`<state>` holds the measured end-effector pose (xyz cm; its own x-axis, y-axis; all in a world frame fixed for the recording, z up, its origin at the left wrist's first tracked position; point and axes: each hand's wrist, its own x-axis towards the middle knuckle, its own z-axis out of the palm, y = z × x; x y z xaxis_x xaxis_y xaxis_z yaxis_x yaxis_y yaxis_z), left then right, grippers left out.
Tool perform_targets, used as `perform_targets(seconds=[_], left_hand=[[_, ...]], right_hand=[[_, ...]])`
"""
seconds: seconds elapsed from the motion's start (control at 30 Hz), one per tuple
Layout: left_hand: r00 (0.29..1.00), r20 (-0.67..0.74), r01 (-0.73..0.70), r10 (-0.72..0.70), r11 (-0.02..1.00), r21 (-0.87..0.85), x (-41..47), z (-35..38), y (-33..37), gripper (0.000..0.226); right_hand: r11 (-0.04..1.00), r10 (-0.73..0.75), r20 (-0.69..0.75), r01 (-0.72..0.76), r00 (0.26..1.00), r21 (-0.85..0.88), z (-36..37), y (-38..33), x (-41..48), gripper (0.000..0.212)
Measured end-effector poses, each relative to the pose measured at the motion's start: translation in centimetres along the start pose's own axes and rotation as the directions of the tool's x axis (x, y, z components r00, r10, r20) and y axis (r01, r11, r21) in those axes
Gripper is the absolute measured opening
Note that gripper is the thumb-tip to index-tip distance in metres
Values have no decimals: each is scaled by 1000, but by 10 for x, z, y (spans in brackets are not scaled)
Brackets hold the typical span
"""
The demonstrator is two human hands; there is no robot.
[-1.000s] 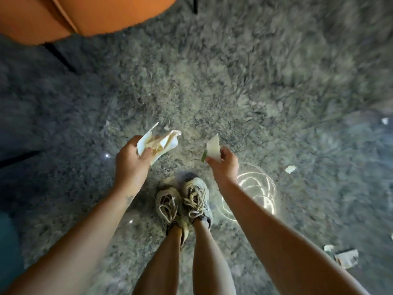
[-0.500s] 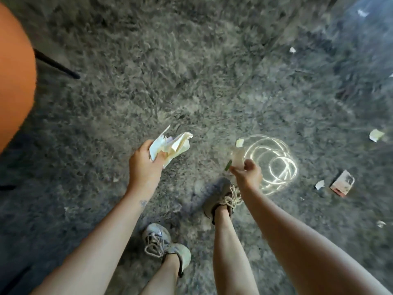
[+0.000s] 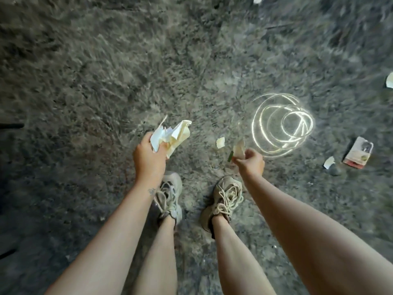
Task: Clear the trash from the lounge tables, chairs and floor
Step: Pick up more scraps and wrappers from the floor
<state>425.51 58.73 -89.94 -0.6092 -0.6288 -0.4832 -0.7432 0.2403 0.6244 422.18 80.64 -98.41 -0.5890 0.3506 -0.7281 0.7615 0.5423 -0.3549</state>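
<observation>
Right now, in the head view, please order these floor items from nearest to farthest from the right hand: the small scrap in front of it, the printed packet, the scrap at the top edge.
From the right hand:
1. Small scrap, just ahead, slightly left.
2. Printed packet, out to the right.
3. Top-edge scrap, far ahead.

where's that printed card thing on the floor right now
In the head view the printed card lies flat on the floor at the far right, beyond the ring-shaped light reflection, with a small white paper scrap just left of it.
</observation>
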Motion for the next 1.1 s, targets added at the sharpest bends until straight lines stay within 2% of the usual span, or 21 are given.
perform_targets(seconds=[0.13, 0.33, 0.43, 0.53, 0.73, 0.83, 0.93, 1.1], left_hand=[[994, 53, -102, 97, 990, 101, 35, 37, -23, 19], [978, 184, -127, 97, 979, 161, 95, 92, -62, 16], [970, 222, -138, 98, 975, 171, 114, 107, -77, 18], [963, 245, -162, 114, 969, 186, 124, 112, -86, 17], [944, 304, -190, 125, 962, 194, 126, 116, -79, 16], [944, 301, -194, 137, 966, 168, 125, 112, -60, 17], [943, 292, -213, 161, 964, 157, 116, 100, -29, 17], [933, 314, -230, 176, 962, 145, 92, 81, 39, 16]], right_hand=[[997, 64, -10, -63, 998, 43, 39, 5, 41, 20], [995, 78, -23, -76, 997, 63, 116, 20, 101, 13], [997, 77, -113, -74, 991, 30, 143, 31, 120, 11], [999, 21, -200, -29, 979, -38, 157, 41, 132, 18], [992, 63, -214, -86, 975, -97, 160, 37, 133, 18], [997, 74, -178, -71, 981, 20, 148, 20, 120, 24], [958, 77, -179, -23, 981, 285, 112, -17, 93, 33], [716, -145, -170, 222, 975, 662, 9, -96, 27, 46]])
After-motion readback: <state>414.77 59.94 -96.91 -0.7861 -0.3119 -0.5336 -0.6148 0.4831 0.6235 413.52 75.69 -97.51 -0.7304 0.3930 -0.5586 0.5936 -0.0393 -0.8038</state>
